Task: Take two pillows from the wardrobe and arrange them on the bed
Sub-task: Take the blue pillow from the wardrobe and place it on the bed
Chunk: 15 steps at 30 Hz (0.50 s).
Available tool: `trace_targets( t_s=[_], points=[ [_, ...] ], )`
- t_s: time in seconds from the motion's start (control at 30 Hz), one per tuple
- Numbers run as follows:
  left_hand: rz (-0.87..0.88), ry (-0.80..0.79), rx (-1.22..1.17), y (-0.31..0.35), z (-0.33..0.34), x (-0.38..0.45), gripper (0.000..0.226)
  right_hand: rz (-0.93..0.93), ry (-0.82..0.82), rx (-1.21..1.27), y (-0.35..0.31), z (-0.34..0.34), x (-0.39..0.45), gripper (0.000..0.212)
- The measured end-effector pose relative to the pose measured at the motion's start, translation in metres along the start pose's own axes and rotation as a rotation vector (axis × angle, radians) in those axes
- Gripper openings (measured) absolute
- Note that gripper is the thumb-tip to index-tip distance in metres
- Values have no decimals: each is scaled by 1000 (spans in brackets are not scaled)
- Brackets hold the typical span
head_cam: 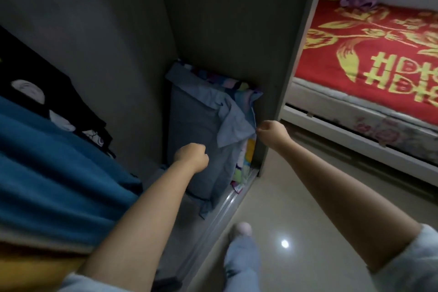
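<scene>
A blue-grey pillow (201, 130), stood upright in the wardrobe (237, 31), is gripped by both fists. The left hand (192, 157) is closed on its front fabric, the right hand (272, 131) on its loose flap.

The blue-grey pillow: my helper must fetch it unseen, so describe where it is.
Look in the wardrobe beside the red bed, in the floor-level corner. The blue-grey pillow stands upright there, both hands gripping it; the multicoloured patterned pillow stands behind.
</scene>
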State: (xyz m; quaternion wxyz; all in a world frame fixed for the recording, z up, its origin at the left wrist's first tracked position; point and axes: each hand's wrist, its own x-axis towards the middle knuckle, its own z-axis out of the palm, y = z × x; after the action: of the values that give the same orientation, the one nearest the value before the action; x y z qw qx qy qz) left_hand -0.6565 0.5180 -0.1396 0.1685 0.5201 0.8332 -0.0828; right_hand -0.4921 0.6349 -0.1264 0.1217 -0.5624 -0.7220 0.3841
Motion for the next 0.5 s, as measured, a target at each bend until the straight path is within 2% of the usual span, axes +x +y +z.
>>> trace_targets(
  t_s=[0.2, 0.3, 0.5],
  points=[
    [67, 50, 14, -8, -38, 116, 35, 19, -135, -219, -21, 25, 123, 25],
    [51, 55, 7, -13, -44, 163, 35, 32, -207, -287, -23, 47, 167, 40],
    [9, 98, 52, -14, -23, 214, 31, 47, -265, -312, -20, 90, 231, 54]
  ],
)
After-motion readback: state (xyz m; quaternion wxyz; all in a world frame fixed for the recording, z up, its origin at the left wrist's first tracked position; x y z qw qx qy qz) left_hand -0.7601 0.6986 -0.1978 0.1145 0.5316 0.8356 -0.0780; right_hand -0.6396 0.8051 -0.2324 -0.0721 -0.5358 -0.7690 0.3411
